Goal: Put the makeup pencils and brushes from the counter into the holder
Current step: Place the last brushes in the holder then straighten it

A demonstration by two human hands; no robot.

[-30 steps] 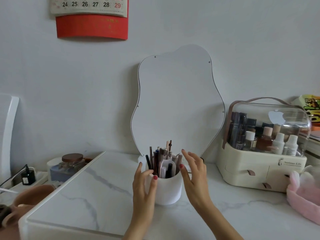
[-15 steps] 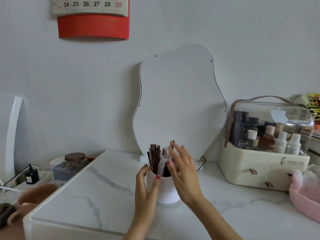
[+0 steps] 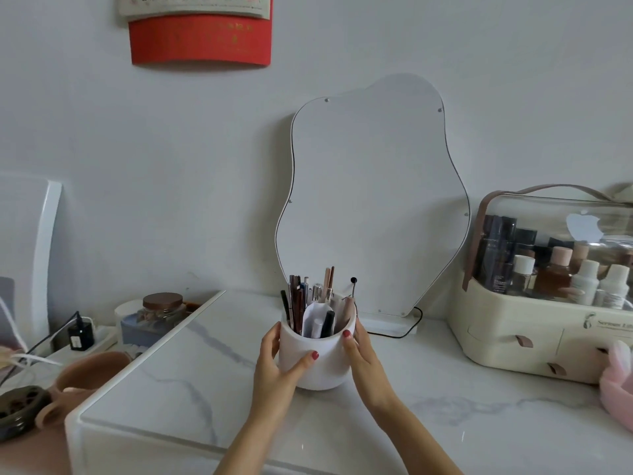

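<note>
Marble-patterned table (image 3: pixel 191 389) carries a white holder (image 3: pixel 317 363) (pencils and brushes (image 3: pixel 308 305) upright inside), gripped on its sides by left hand (image 3: pixel 279 368) and right hand (image 3: pixel 364 359).

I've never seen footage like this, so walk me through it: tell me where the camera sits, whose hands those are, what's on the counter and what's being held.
There is no machine here. The single picture comes from a wide-angle camera worn on a person's head, looking forward and down.

The left hand and right hand clasp a white holder from both sides; it stands on the marble counter. Makeup pencils and brushes stand upright inside it.

Behind it a wavy-edged mirror leans at the wall. To the right sits a cream cosmetics case with bottles under a clear lid. No loose pencils show on the counter.
</note>
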